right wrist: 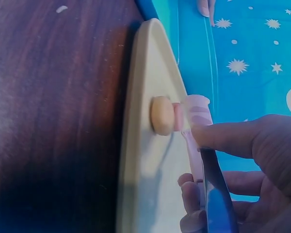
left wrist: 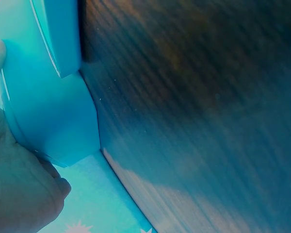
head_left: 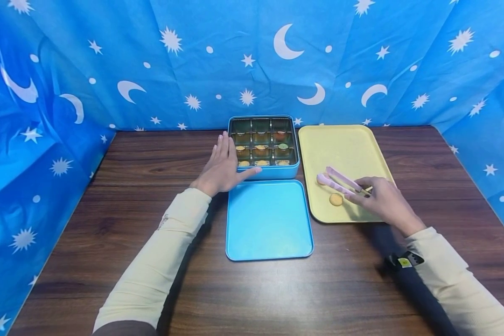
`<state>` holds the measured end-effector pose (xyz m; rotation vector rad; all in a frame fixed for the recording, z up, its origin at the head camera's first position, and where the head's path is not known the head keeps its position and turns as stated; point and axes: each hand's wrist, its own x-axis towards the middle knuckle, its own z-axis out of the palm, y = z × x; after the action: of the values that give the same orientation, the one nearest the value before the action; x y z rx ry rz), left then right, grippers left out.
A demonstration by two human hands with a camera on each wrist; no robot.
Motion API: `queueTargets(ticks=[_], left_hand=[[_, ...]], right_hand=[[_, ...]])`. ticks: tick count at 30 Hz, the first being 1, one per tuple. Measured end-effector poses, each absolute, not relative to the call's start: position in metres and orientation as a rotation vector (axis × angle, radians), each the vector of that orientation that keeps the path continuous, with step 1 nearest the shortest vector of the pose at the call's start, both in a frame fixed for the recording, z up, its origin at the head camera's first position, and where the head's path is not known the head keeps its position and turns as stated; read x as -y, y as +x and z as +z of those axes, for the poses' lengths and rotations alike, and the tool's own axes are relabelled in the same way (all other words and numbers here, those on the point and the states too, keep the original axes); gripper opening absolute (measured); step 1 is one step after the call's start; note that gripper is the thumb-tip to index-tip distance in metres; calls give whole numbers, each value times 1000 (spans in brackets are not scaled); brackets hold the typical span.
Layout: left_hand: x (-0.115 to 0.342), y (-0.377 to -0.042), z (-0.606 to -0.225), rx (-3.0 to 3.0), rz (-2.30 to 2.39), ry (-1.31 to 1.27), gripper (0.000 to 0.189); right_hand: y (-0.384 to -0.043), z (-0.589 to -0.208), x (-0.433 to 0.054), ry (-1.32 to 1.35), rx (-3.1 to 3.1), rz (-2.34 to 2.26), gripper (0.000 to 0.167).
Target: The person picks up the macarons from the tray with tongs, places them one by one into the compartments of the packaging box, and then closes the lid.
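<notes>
My left hand [head_left: 220,165] lies with straight fingers along the left side of a blue tin box [head_left: 273,172], its thumb across the front wall. In the left wrist view the same hand [left wrist: 24,179] rests against the tin's side. My right hand [head_left: 384,200] grips small tongs [head_left: 340,182] with pink tips and metal arms, thumb on one arm and fingers on the other. The tongs reach over a yellow tray [head_left: 333,140]. Just below their tips, on the tray, is a round golden cookie [head_left: 336,199]. From the right wrist, this cookie [right wrist: 162,115] appears beside the tips.
Inside the tin is a divided insert with several small compartments, some holding cookies, one of them a green cookie [head_left: 283,146]. The blue lid [head_left: 270,221] lies in front of the tin, left of the tray. Behind the wooden table [head_left: 252,294] hangs a blue curtain [head_left: 218,70].
</notes>
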<state>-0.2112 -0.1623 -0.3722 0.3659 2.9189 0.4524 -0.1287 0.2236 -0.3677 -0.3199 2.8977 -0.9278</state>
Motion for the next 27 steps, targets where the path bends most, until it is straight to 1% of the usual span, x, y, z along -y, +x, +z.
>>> queueTargets(ticks=[8,16,22,27], left_hand=[[163,-211,-372,-2909,454,363,120],[163,-211,-372,-2911,453,364,120],[163,-211,-373,-2913,450,360,120],[163,-211,-373,-2916,439,364,120]], right_hand=[[-129,-374,-221,-311,-2911,-920,47],[-130,-378,-220,-311,-2926,-922,45],[-134,-370,-220,-316,-2946,-976,40],[-141,-358,-217,-282,-2969,-978,43]])
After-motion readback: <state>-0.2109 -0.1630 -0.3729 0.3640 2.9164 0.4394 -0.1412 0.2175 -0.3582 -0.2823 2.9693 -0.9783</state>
